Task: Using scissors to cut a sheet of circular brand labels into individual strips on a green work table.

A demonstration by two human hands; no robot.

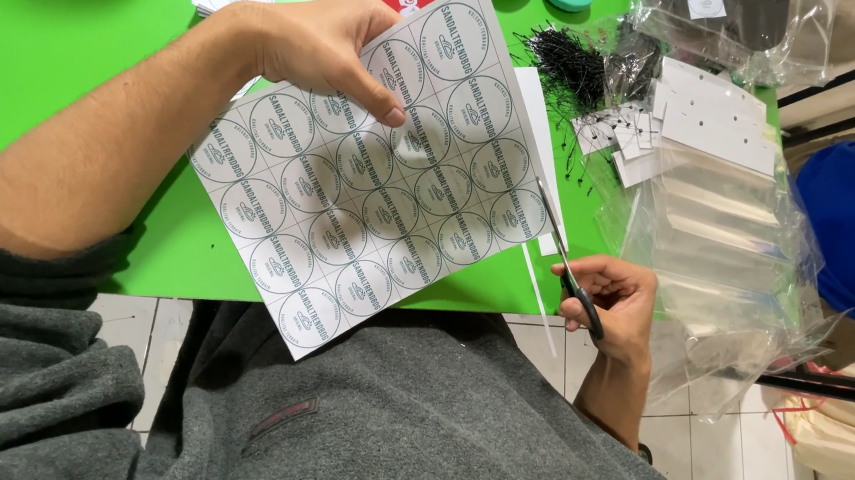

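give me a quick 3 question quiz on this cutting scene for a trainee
1. True or false: the left hand holds the sheet of round labels by its top edge.
2. What does the right hand hold? A) a pen B) scissors C) a roll of tape
3. Fill in: the scissors' blades meet the sheet at its ____ edge, over the green table.

Key
1. True; the thumb presses on the printed face.
2. B
3. right; a thin white strip hangs down beside the blades.
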